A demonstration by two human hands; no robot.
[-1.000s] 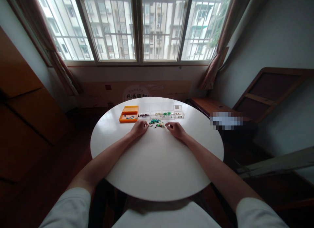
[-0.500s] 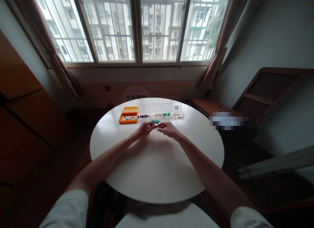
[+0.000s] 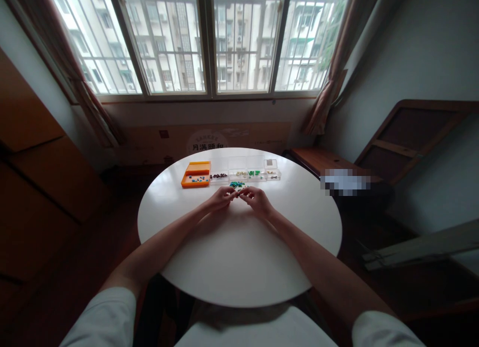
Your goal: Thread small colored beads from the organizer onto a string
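My left hand (image 3: 221,197) and my right hand (image 3: 259,202) meet fingertip to fingertip over the far half of the round white table (image 3: 239,257). Both are closed in a pinch. Something small and dark shows between the fingertips, too small to name. Just beyond them a cluster of small green and blue pieces (image 3: 236,184) is partly hidden by the fingers. Behind that, clear plastic compartments (image 3: 239,163) stand with their lids up, holding dark, pale and green small pieces. At their left lies an open orange case (image 3: 198,166) with several small blue pieces in it.
Beyond the table are a cardboard panel (image 3: 149,142) and a barred window (image 3: 239,48). To the right stands a low wooden bench (image 3: 318,157), with a blurred pale patch on it. A wooden cabinet (image 3: 33,187) is at the left.
My right hand has turned slightly, its fingers bent more steeply down, and more of the small pieces shows beyond the hands. The fingertips stay together in nearly the same place.
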